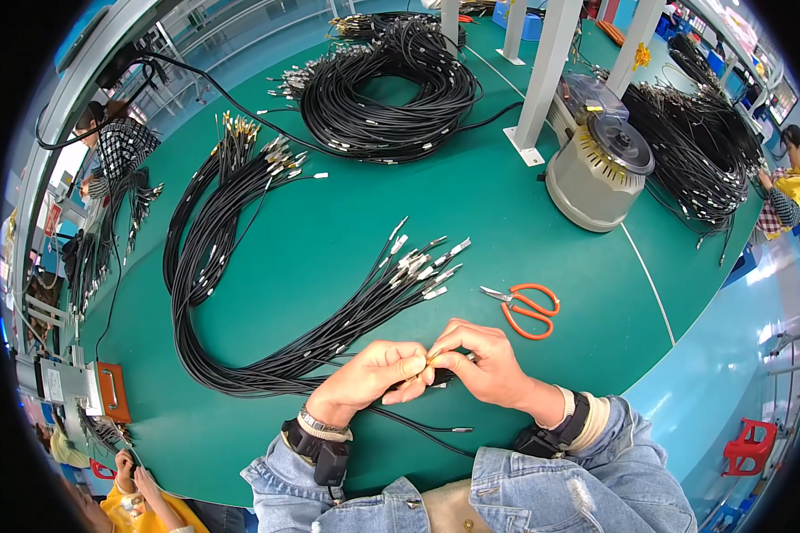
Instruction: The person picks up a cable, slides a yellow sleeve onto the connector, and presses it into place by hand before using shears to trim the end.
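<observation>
Black cables (329, 342) lie by left hand (369, 375) and right hand (491, 366), their grip pinching a yellowish piece (429, 360).

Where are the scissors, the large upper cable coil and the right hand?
Scissors (508, 296), head view: where blades meet handles.
Large upper cable coil (387, 133), head view: its near side.
Right hand (491, 362), head view: its back.

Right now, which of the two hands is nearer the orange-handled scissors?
Right. The right hand is just below and left of the scissors in the picture; the left hand is farther left, beyond it.
</observation>
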A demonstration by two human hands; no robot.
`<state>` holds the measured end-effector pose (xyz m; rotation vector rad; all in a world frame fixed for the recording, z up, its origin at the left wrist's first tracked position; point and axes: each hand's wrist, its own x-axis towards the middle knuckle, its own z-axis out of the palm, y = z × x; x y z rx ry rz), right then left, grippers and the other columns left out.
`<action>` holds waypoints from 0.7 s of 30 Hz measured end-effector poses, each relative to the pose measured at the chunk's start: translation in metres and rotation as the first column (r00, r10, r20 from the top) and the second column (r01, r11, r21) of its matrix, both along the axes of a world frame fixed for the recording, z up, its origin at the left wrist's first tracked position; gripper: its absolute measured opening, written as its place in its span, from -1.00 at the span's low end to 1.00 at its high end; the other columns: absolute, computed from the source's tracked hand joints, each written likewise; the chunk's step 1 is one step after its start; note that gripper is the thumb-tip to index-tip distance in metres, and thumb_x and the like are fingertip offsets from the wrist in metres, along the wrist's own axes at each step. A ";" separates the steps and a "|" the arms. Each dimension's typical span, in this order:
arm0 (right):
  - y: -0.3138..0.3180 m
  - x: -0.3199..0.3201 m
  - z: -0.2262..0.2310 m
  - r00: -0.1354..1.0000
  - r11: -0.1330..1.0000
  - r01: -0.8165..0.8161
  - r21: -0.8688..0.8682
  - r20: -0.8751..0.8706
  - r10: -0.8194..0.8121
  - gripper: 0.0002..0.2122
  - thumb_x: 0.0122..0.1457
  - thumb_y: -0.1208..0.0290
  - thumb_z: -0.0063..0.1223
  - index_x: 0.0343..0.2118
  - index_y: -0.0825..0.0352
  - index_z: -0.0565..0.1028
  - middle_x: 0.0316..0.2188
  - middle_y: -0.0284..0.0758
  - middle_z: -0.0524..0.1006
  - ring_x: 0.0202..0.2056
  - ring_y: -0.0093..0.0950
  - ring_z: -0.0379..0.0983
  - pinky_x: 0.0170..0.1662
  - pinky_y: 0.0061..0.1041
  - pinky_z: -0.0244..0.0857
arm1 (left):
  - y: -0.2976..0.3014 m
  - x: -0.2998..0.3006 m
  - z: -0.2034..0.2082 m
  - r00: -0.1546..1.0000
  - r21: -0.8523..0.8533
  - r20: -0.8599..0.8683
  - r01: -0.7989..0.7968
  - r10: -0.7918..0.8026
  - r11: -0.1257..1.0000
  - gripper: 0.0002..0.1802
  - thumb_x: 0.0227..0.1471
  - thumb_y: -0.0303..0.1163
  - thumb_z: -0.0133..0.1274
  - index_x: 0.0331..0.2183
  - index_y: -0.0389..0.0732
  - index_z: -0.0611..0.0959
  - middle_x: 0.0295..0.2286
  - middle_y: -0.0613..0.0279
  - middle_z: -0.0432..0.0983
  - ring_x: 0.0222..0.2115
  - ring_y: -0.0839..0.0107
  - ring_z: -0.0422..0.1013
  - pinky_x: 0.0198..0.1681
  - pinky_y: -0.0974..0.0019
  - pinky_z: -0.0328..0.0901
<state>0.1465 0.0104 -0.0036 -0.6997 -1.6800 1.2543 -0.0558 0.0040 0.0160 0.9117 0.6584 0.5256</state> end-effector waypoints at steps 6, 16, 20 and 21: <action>0.009 0.007 0.011 0.999 0.994 -0.010 -0.104 0.052 0.015 -0.90 0.12 0.58 0.00 -0.29 0.39 0.49 -0.42 -0.28 0.50 -0.39 -0.50 0.45 -0.27 -0.52 0.34 | -0.001 0.003 0.005 0.998 0.056 -0.005 -0.055 0.056 0.997 -0.72 0.21 -0.32 -0.16 -0.41 -0.30 0.52 -0.70 0.32 0.37 -0.78 0.68 0.11 -0.70 0.58 0.01; 0.006 0.014 0.006 0.980 0.944 -0.087 -0.319 -0.195 0.025 -0.88 0.17 0.58 -0.05 -0.25 0.44 0.46 -0.31 -0.35 0.46 -0.27 -0.59 0.40 -0.18 -0.59 0.30 | -0.017 0.036 0.008 0.755 0.742 -0.292 -0.208 0.587 0.637 -0.84 -0.01 -0.51 0.11 -0.31 -0.30 0.54 -0.63 0.30 0.50 -0.70 0.63 0.34 -0.66 0.54 0.19; 0.004 0.012 0.007 0.978 0.903 -0.086 -0.421 -0.211 -0.005 -0.90 0.17 0.57 -0.04 -0.28 0.45 0.45 -0.35 -0.36 0.47 -0.31 -0.63 0.40 -0.22 -0.64 0.30 | -0.018 0.036 -0.001 0.642 0.949 -0.226 -0.023 0.733 0.313 -0.79 -0.13 -0.55 0.20 -0.34 -0.30 0.58 -0.61 0.20 0.53 -0.66 0.51 0.44 -0.63 0.50 0.27; 0.004 0.012 0.009 0.980 0.892 -0.083 -0.444 -0.199 -0.008 -0.91 0.17 0.57 -0.04 -0.29 0.45 0.46 -0.36 -0.37 0.47 -0.32 -0.64 0.40 -0.23 -0.64 0.30 | -0.018 0.035 -0.004 0.614 0.977 -0.205 0.079 0.762 0.199 -0.78 -0.17 -0.57 0.22 -0.36 -0.30 0.60 -0.60 0.17 0.54 -0.64 0.47 0.47 -0.62 0.48 0.30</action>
